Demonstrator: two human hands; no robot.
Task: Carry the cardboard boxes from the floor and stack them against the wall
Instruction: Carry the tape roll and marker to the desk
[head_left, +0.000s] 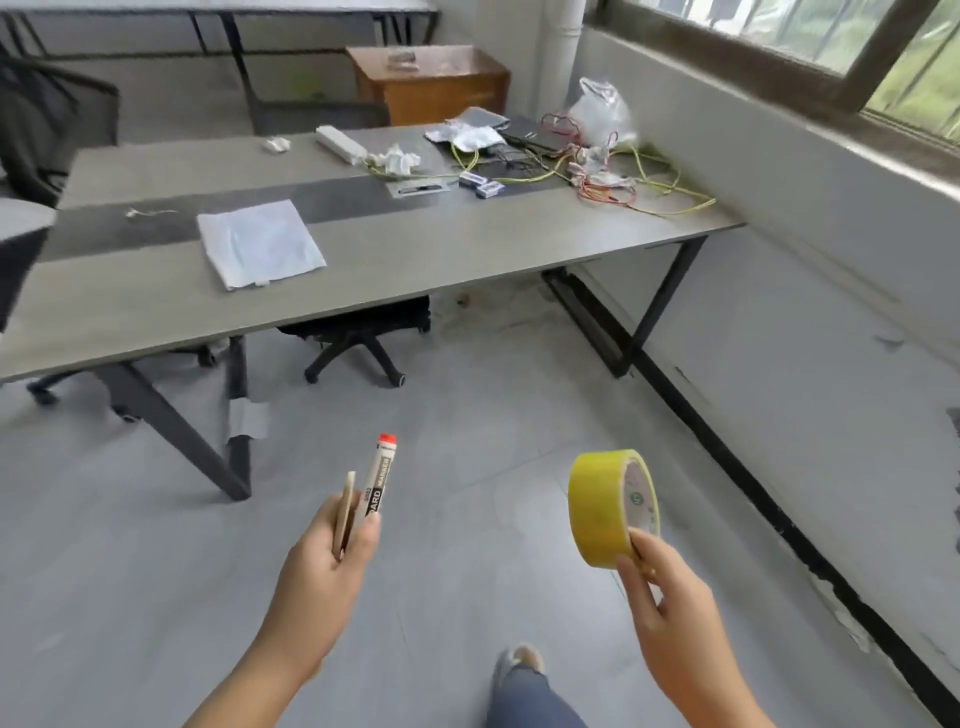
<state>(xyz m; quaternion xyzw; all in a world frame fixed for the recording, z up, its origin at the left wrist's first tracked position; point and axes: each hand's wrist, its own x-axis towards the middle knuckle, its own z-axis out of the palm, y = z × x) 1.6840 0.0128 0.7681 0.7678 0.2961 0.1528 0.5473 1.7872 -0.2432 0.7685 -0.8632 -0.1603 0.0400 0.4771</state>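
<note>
No cardboard box is in view. My left hand (327, 558) grips a white board marker (379, 480) with a red cap, together with a thin flat tan piece (345, 512) beside it. My right hand (662, 597) pinches a roll of yellow tape (605, 506) by its lower rim, held upright over the grey floor. Both hands hover in front of me above the floor, a little short of the table.
A long grey table (467, 260) stands ahead with a white sheet (260, 241), tangled wires (613, 176) and a plastic bag (600, 111). A black office chair (358, 338) is tucked under it. The white wall (805, 312) with a window runs along the right. My foot (519, 662) shows below.
</note>
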